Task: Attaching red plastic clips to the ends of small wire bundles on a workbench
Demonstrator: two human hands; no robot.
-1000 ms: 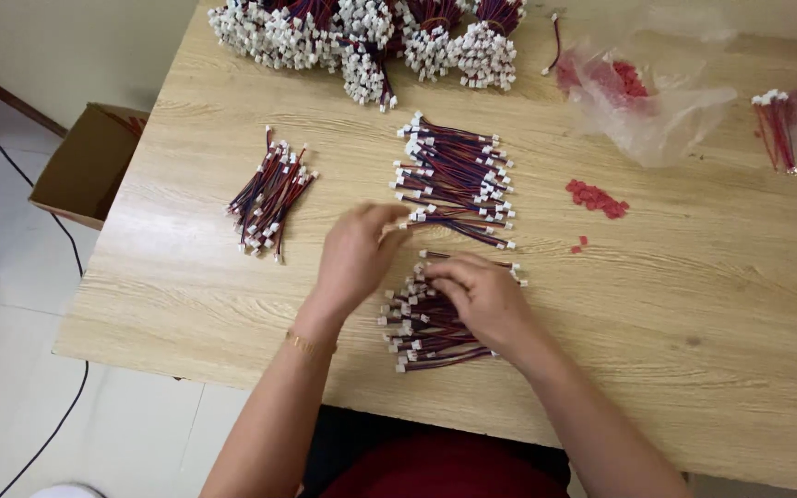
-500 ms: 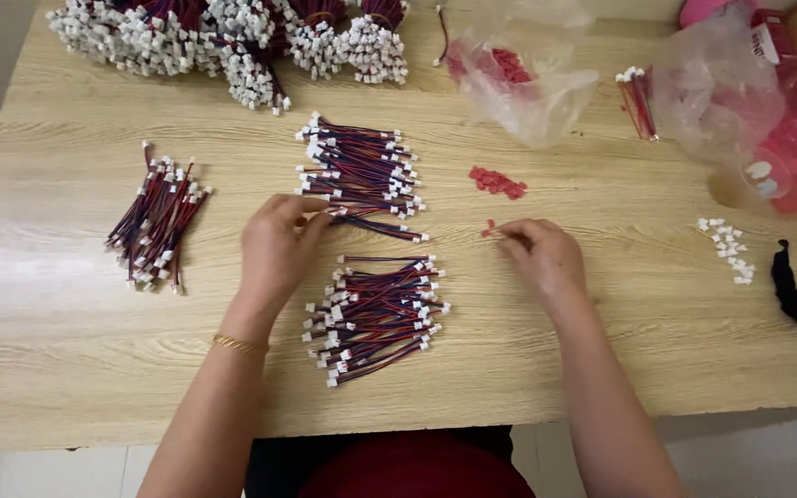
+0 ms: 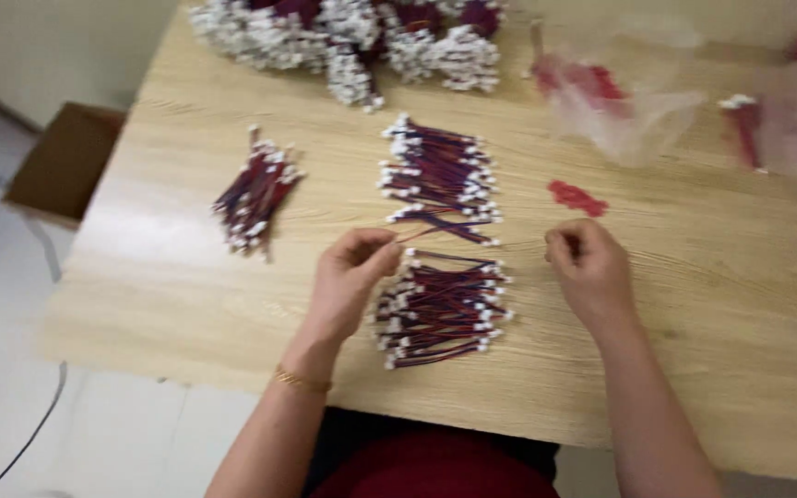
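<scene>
Half a second earlier, in the head view, my right hand [image 3: 590, 269] lay out by the red bits [image 3: 576, 196]; now it was drawn in, fingers curled shut on what looked like the end of one wire [image 3: 445, 232], though blur kept me from being sure. My left hand [image 3: 354, 277] pinched the other end, so a single wire was lifted clear between the far pile [image 3: 440, 175] and near pile [image 3: 443, 306]. Its long axis ran left to right across the table [image 3: 694, 304], nearly level.

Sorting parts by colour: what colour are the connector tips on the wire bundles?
White tips on the wire bundle of red and dark wires, seen in the head view.
</scene>
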